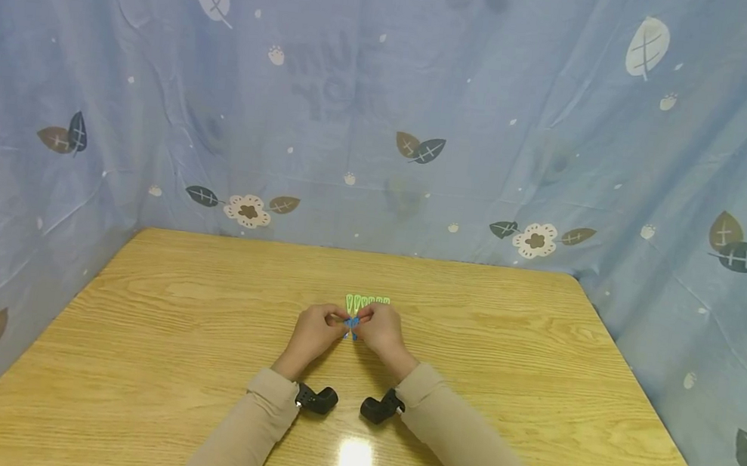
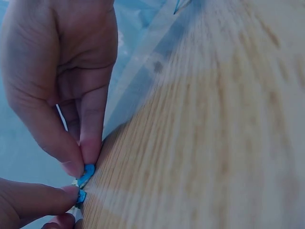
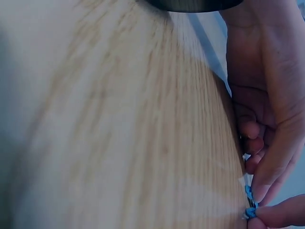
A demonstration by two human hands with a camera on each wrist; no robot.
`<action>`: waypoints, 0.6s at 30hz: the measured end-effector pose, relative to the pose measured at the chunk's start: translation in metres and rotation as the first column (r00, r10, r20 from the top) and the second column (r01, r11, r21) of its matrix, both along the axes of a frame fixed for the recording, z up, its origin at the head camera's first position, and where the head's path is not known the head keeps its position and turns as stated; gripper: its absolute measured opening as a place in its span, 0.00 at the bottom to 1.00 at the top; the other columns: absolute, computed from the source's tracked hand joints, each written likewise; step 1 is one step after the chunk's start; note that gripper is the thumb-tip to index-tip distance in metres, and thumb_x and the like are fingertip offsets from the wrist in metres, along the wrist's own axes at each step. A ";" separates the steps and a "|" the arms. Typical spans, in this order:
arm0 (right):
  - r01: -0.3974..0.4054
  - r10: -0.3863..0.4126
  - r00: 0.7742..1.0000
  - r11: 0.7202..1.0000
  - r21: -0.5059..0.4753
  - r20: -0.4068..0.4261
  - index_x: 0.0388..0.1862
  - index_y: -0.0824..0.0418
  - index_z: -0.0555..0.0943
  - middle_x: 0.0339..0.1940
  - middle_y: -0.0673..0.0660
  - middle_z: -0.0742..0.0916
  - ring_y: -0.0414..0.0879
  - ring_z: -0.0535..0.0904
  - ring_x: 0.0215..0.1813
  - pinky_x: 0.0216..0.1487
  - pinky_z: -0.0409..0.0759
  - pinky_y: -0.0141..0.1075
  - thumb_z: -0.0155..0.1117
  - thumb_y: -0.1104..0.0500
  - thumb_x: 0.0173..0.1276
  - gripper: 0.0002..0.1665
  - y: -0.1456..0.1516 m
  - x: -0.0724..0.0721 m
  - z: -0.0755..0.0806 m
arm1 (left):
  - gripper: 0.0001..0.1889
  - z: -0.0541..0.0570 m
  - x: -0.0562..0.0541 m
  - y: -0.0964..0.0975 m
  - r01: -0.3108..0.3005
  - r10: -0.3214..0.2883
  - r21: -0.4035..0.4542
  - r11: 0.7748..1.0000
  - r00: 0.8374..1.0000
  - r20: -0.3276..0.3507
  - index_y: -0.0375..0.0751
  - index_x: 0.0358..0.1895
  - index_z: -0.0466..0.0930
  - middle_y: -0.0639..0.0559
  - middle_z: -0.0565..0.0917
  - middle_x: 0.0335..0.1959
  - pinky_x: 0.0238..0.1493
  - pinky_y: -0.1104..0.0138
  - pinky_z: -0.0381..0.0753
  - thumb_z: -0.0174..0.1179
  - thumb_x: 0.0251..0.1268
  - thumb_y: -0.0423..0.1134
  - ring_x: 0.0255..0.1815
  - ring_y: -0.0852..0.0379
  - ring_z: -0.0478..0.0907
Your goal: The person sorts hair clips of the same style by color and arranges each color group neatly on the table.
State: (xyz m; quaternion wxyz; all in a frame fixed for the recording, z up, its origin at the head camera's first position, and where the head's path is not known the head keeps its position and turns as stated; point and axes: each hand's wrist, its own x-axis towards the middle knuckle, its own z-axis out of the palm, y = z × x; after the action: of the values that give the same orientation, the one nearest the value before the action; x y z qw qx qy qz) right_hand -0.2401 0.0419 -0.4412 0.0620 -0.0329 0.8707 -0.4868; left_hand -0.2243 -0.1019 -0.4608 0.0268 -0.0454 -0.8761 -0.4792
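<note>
Both hands meet near the middle of the table. My left hand pinches a small blue clip-like piece between thumb and fingertip, low over the wood. My right hand pinches another small blue piece right beside it. The two pieces nearly meet between the fingertips, which cover much of them. Just beyond the hands, several small light-green clip-like pieces lie in a row, partly hidden by the right hand's fingers.
The wooden table spreads around the hands. A patterned blue curtain hangs behind it and along both sides. Black wrist cameras stick out inward from the sleeves, and a bright reflection shows near the front.
</note>
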 end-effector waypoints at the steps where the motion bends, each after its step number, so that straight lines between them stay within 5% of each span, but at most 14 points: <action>1: 0.002 -0.002 1.000 1.000 0.014 -0.009 0.37 0.70 0.80 0.29 0.59 0.83 0.43 0.79 0.27 0.27 0.79 0.29 0.66 0.72 0.55 0.10 -0.001 0.000 0.000 | 0.09 0.000 0.000 0.000 -0.003 0.003 -0.001 1.000 1.000 -0.004 0.36 0.41 0.85 0.50 0.78 0.22 0.21 0.70 0.67 0.64 0.56 0.32 0.20 0.59 0.68; 9: 0.017 -0.013 0.999 0.997 0.072 -0.045 0.36 0.70 0.80 0.26 0.57 0.82 0.42 0.74 0.24 0.23 0.72 0.26 0.64 0.72 0.56 0.08 -0.002 0.002 0.003 | 0.09 -0.001 -0.001 0.000 -0.009 0.009 -0.004 1.000 1.000 -0.009 0.36 0.41 0.85 0.49 0.78 0.22 0.21 0.70 0.67 0.64 0.56 0.31 0.19 0.59 0.68; 18: -0.006 0.009 0.999 0.999 0.050 -0.049 0.38 0.70 0.80 0.31 0.59 0.83 0.44 0.76 0.28 0.27 0.75 0.29 0.63 0.70 0.58 0.08 0.005 0.003 -0.002 | 0.08 0.000 -0.001 0.001 -0.008 0.008 0.004 1.000 1.000 0.002 0.37 0.40 0.85 0.50 0.77 0.22 0.22 0.71 0.66 0.64 0.57 0.33 0.20 0.59 0.68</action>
State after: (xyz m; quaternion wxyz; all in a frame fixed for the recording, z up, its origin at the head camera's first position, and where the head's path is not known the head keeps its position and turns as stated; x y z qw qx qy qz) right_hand -0.2373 0.0466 -0.4428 0.0430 -0.0465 0.8838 -0.4635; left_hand -0.2251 -0.1005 -0.4609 0.0280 -0.0417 -0.8754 -0.4808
